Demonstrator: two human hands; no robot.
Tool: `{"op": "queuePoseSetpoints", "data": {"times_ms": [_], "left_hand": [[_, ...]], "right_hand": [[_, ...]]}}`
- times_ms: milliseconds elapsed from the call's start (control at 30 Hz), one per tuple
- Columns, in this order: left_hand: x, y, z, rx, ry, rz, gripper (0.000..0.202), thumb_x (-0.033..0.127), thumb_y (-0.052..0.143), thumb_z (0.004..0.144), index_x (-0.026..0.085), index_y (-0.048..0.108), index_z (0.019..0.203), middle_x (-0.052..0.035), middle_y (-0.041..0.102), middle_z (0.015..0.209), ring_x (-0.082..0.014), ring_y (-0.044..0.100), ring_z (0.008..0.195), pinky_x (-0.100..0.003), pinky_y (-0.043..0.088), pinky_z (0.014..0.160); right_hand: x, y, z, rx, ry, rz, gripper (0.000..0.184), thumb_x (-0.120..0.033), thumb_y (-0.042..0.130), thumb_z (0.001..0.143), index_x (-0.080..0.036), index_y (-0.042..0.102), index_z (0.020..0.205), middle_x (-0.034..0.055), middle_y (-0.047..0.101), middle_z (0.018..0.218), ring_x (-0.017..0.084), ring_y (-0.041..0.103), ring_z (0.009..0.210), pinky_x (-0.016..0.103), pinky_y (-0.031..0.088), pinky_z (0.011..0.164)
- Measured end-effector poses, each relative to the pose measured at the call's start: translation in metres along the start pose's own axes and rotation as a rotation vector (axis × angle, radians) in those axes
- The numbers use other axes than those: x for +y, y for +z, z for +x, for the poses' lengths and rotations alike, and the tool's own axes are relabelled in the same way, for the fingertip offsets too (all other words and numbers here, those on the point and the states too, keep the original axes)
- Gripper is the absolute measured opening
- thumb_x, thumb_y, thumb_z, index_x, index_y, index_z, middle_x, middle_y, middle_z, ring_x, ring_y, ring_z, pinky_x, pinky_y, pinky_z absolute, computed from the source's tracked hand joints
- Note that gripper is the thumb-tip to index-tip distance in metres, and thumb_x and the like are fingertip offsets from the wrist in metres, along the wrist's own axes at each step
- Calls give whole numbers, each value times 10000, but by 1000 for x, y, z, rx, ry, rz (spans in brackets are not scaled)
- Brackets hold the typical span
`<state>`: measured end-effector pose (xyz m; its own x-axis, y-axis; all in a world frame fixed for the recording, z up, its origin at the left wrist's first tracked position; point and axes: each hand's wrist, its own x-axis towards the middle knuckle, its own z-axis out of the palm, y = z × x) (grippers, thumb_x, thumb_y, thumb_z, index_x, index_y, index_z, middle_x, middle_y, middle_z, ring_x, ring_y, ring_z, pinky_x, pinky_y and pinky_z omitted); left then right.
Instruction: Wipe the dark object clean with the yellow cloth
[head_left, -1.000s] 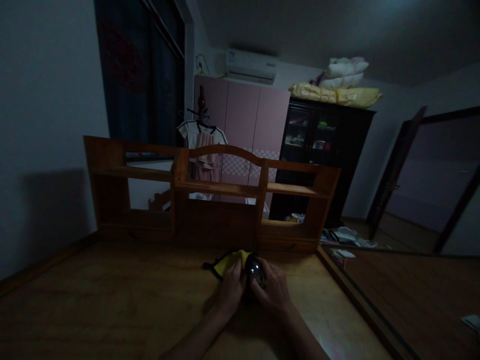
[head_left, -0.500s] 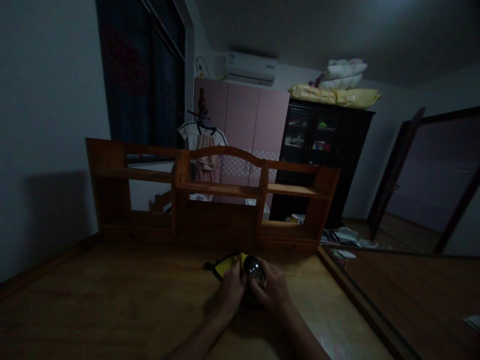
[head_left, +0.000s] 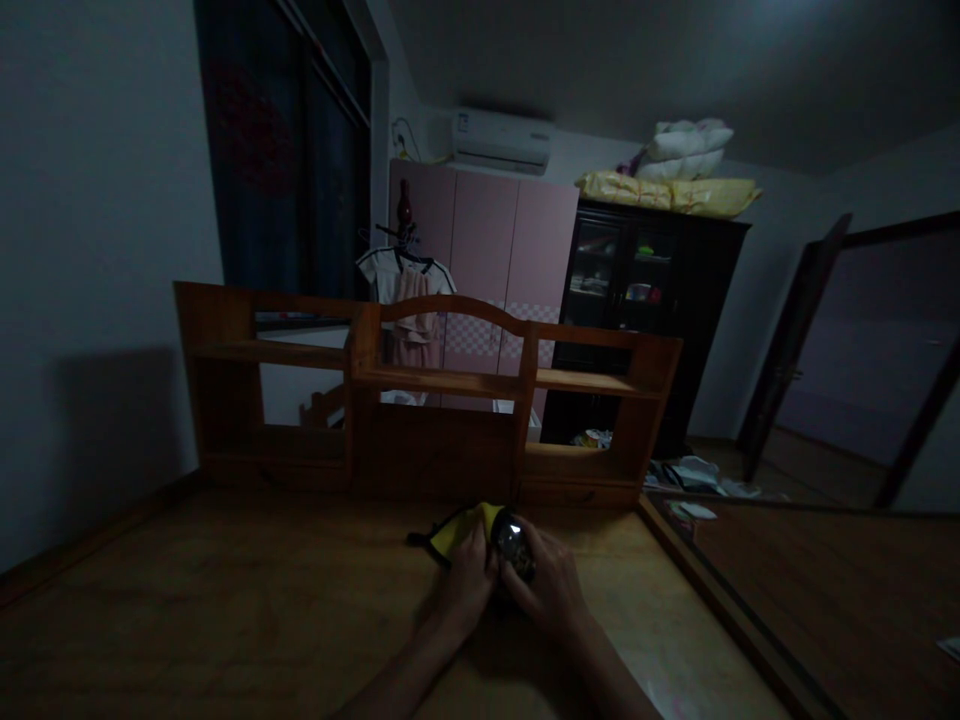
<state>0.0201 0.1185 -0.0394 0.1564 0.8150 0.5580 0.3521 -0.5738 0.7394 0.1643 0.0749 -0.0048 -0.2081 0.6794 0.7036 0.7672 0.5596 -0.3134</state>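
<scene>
A dark, shiny rounded object with a bright reflection sits between my hands; its kind cannot be made out. My right hand is wrapped round its right side, thumb at the near edge. Closed on a yellow cloth with dark edging, my left hand presses it against the object's left side. One corner of the cloth spreads out to the left over the wooden desktop. The underside of the object is hidden by my hands and shadow.
A wooden shelf unit stands along the desk's far edge. Beyond it are a clothes rack with garments, a pink wardrobe and a dark cabinet. A wall borders the left side; a raised edge runs along the right.
The shiny object has turned or tilted slightly, and its reflection has shifted. My left hand and the cloth have moved a little against it. My right hand keeps its grip.
</scene>
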Motion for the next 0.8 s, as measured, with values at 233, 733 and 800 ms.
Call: {"op": "queuePoseSetpoints", "data": {"times_ms": [233, 733, 800], "left_hand": [[-18, 4, -3, -17, -16, 40, 500, 166, 411, 799, 153, 416, 1298, -145, 542, 1252, -251, 511, 1148, -402, 403, 977], [-23, 8, -6, -41, -13, 146, 568, 260, 386, 852, 76, 275, 1378, -201, 390, 1387, -276, 379, 1283, -450, 334, 1049], [-21, 9, -6, -44, -26, 149, 581, 275, 398, 846, 81, 272, 1379, -197, 371, 1401, -281, 361, 1294, -462, 316, 1058]], "right_hand": [[6, 2, -2, -45, 3, 18, 486, -303, 560, 782, -176, 479, 1244, 100, 638, 1027, 242, 612, 891, 344, 487, 800], [5, 2, -2, -21, -4, -8, 498, -298, 561, 778, -169, 481, 1253, 112, 635, 1043, 249, 613, 909, 349, 492, 803], [4, 3, -2, -22, 3, -11, 488, -306, 561, 784, -164, 487, 1246, 113, 641, 1020, 250, 618, 889, 348, 495, 790]]}}
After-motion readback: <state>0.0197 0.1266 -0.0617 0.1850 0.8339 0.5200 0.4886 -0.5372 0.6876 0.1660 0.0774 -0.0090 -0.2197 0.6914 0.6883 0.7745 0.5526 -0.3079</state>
